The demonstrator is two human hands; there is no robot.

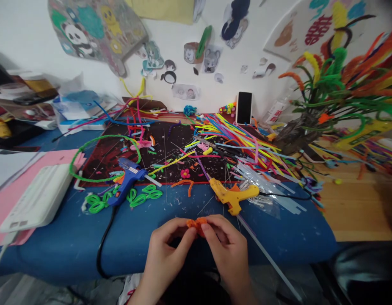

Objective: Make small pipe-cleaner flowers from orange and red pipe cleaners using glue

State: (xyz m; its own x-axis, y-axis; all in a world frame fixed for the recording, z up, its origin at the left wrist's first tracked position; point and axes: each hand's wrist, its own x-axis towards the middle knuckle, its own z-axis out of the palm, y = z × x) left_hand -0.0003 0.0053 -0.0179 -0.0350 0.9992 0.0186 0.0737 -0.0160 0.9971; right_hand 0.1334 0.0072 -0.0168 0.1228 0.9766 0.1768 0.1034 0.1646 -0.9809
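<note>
I have the orange fuzzy piece (200, 223) at the near middle of the scene, by the near edge of the blue surface (65, 241). Both grips are clamped on it: my left hand (169, 243) pinches its left end between thumb and forefinger, my right hand (228, 245) its right end the same way. The fingers cover part of it, so I can't read its whole shape. To work it well, I'd steady it with one pinch and shape with the other, using light pressure so the fuzz isn't crushed, and keep both thumbs near the middle for control.

Just beyond lies a yellow glue gun (233, 195), its pale stick (267, 254) running toward the near right; I'd keep my right wrist clear of it, and of the nozzle, which may be hot. A curved orange stem (184, 183) and a pink flower (185, 173) lie farther off. Left are a blue glue gun (128, 182) and green loops (97, 203); far right, a bundle of coloured stems (240, 135).
</note>
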